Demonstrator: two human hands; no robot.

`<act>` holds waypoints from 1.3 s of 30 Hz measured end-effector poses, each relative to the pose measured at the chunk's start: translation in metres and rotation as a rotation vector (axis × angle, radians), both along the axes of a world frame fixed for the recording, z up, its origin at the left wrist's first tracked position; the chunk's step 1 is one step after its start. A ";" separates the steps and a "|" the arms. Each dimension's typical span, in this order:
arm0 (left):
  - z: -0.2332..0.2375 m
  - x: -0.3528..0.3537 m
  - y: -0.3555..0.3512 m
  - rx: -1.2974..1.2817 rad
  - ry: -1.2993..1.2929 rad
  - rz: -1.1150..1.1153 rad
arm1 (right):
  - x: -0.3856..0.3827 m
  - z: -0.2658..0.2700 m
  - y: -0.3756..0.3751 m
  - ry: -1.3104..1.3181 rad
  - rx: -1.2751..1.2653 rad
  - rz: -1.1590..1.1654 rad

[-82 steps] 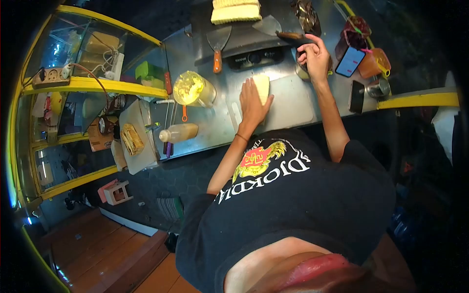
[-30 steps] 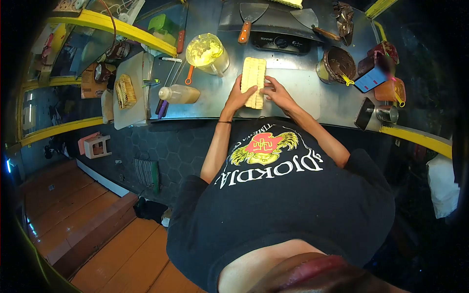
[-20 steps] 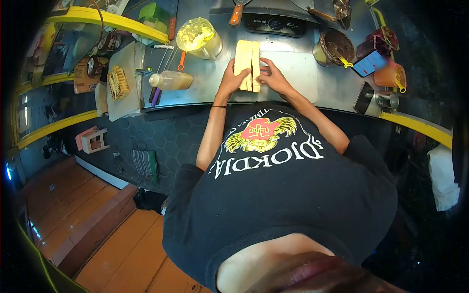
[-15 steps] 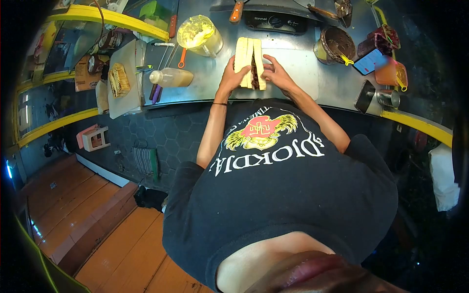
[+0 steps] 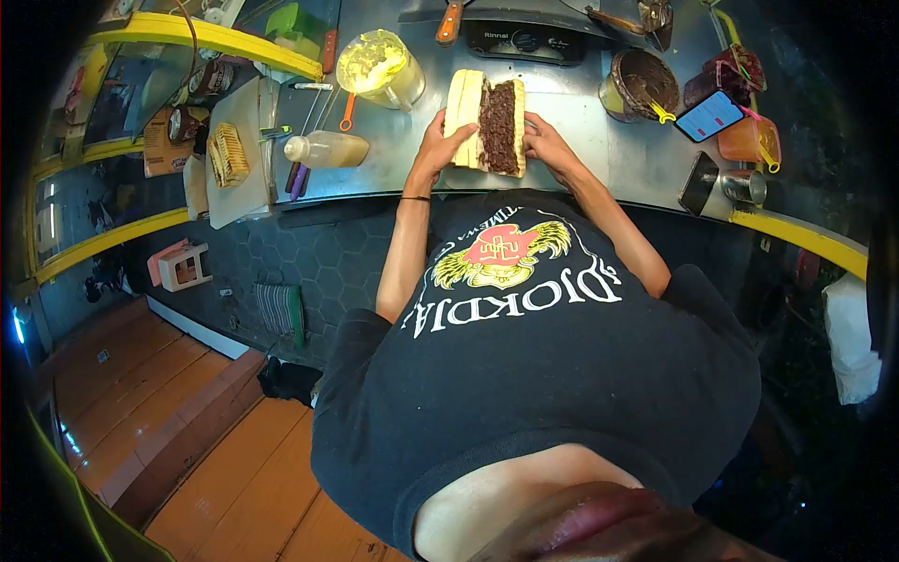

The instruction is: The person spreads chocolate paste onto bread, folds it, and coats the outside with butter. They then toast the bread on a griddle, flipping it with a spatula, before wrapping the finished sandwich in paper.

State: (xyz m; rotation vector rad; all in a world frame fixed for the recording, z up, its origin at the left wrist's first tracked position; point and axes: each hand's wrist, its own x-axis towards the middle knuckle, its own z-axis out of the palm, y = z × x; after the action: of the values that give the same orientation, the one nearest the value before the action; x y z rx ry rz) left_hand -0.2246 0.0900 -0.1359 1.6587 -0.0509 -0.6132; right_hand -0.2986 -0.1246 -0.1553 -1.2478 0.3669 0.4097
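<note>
A split loaf of bread (image 5: 464, 122) stands open on the worktop in front of me, its dark brown chocolate-like filling (image 5: 502, 122) showing as a wide strip. My left hand (image 5: 444, 148) holds the pale left part, with the thumb on top and the fingers along the outer side. My right hand (image 5: 551, 148) grips the opened right part at its edge, thumb near the filling. Both hands are closed on the bread. Some fingertips are hidden behind it.
Left of the bread are a tub of yellow spread (image 5: 379, 70) and a bottle (image 5: 328, 149). A tub of dark brown spread (image 5: 641, 86), a phone (image 5: 709, 116) and a metal cup (image 5: 744, 187) stand at right. A black stove panel (image 5: 524, 42) lies beyond.
The right part of the bread has been turned outward to the right, baring the filling, which was a narrow dark gap before. My right hand has shifted slightly right with it.
</note>
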 end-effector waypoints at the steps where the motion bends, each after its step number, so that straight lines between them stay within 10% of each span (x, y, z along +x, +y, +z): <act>1: -0.003 0.000 0.001 -0.020 0.012 -0.004 | -0.001 0.001 -0.003 0.013 -0.022 0.003; 8: -0.019 0.003 0.011 -0.217 0.170 0.030 | -0.001 -0.031 -0.016 -0.052 -0.244 -0.080; 10: -0.018 0.003 0.012 -0.225 0.183 0.029 | 0.002 -0.035 -0.023 -0.222 -0.749 0.093; 32: 0.030 -0.010 -0.013 0.002 -0.127 -0.216 | 0.010 -0.023 -0.046 -0.152 -0.504 0.214; 39: -0.004 -0.002 0.030 0.022 -0.300 0.578 | 0.050 0.101 -0.021 -0.532 -0.701 -0.027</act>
State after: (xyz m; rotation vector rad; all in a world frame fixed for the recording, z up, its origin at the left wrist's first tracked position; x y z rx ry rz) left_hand -0.2266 0.1198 -0.1397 1.6707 0.2131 0.0728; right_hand -0.2487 -0.1459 -0.0543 -1.9664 0.0598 -0.1061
